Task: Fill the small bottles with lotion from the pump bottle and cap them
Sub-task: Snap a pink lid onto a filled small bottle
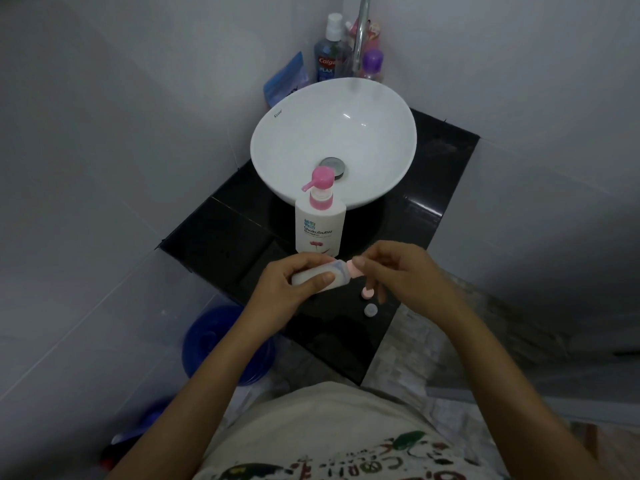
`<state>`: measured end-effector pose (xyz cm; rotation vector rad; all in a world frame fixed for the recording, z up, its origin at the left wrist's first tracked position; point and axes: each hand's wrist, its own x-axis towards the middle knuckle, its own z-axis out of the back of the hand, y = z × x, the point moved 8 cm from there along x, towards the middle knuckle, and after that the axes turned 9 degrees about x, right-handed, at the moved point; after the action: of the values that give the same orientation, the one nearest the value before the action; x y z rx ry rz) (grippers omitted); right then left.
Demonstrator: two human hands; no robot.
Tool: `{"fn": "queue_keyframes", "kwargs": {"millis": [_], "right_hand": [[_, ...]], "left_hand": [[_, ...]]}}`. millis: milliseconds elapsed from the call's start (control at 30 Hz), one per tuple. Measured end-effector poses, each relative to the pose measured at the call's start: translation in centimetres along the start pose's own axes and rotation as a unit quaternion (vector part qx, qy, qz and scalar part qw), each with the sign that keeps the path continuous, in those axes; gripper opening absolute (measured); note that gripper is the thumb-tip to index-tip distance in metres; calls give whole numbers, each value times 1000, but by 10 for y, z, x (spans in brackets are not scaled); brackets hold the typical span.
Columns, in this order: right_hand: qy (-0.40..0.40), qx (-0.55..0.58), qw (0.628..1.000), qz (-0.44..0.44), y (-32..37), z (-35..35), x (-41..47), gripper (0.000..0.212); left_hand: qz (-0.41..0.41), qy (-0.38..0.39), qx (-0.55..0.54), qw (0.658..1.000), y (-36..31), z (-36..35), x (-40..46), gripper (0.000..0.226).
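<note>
Two hands meet over the near edge of the black counter (433,202), at about 6 o'clock from the sink (381,109). The left hand (287,285) is wrapped around a small bottle (334,271), fingers curled over its far side and thumb pressed on its near side, so the bottle lies almost flat with its neck pointing to 3 o'clock. The right hand (405,271) pinches a pink cap (356,270) at that neck between thumb and forefinger; the other fingers hang loosely down toward the counter. Whether the cap is fully seated cannot be told.

The small bottle is translucent with a whitish fill showing through most of its body, clearer near the shoulder.

The pump bottle (318,230) stands upright just beyond the hands, at 12 o'clock from them, touching or nearly touching the front of the sink. It is white with a pink collar and a pink pump head whose spout points to 9 o'clock.

Two loose pieces lie on the counter at about 5 o'clock from the small bottle, under the right hand's fingers: a pink round cap (367,293) and, just nearer, a pale grey round cap (370,310), close together but apart.

At 12 o'clock behind the sink stand a mouthwash bottle (327,60), a purple-topped bottle (372,65) and the tap (360,36). A blue bucket (214,341) sits on the floor at 8 o'clock from the hands.
</note>
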<state>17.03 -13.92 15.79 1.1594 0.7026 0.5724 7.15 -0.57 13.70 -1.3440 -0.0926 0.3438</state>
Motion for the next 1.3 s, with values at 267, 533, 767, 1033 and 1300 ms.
{"fn": "queue_keyframes", "kwargs": {"millis": [267, 533, 767, 1033, 1300], "right_hand": [[26, 67, 997, 18, 3, -8, -4, 8], [-28, 61, 998, 17, 1, -6, -6, 24], [-40, 55, 998, -6, -9, -5, -3, 12], [-36, 50, 998, -11, -9, -10, -3, 23], [-32, 84, 996, 5, -7, -11, -2, 7]], "left_hand": [[-2, 1, -3, 1000, 1, 1, -1, 24], [-1, -5, 2, 1000, 1, 1, -2, 24], [4, -2, -1, 1000, 0, 1, -3, 24], [15, -10, -3, 1000, 5, 1, -2, 23], [23, -24, -16, 999, 8, 4, -1, 23]]}}
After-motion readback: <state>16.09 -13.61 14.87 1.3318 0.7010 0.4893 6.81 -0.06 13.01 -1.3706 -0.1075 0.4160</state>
